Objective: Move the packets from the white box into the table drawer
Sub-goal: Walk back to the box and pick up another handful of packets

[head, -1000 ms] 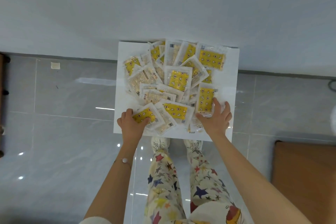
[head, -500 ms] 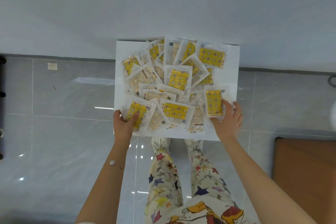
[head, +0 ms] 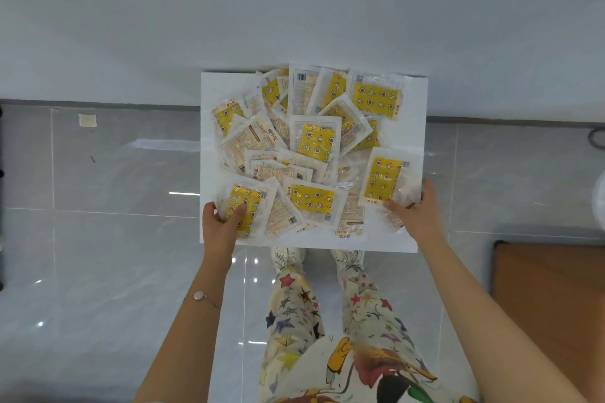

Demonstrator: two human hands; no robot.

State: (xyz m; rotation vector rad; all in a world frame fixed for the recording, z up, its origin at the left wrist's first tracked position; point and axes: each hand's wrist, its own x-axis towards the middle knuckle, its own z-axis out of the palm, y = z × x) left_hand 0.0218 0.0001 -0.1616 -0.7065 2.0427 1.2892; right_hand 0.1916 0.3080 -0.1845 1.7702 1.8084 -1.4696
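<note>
Gripping packets point(head: 383, 178) by near edges; left hand point(head: 220, 226), right hand point(head: 418, 214).

The box point(head: 412, 127) is plain white. The packets point(head: 316, 141) are clear film with bright yellow panels, printed with small white stars, moons and dark-centred flowers. Some show a pale beige side with fine print. The trousers point(head: 294, 311) are cream, scattered with red, blue, yellow and purple stars. The floor point(head: 114, 239) is glossy grey, faintly marbled tile, and the wall point(head: 294, 3) is pale grey-white. A panel point(head: 550, 304) on the right is warm brown.
</note>
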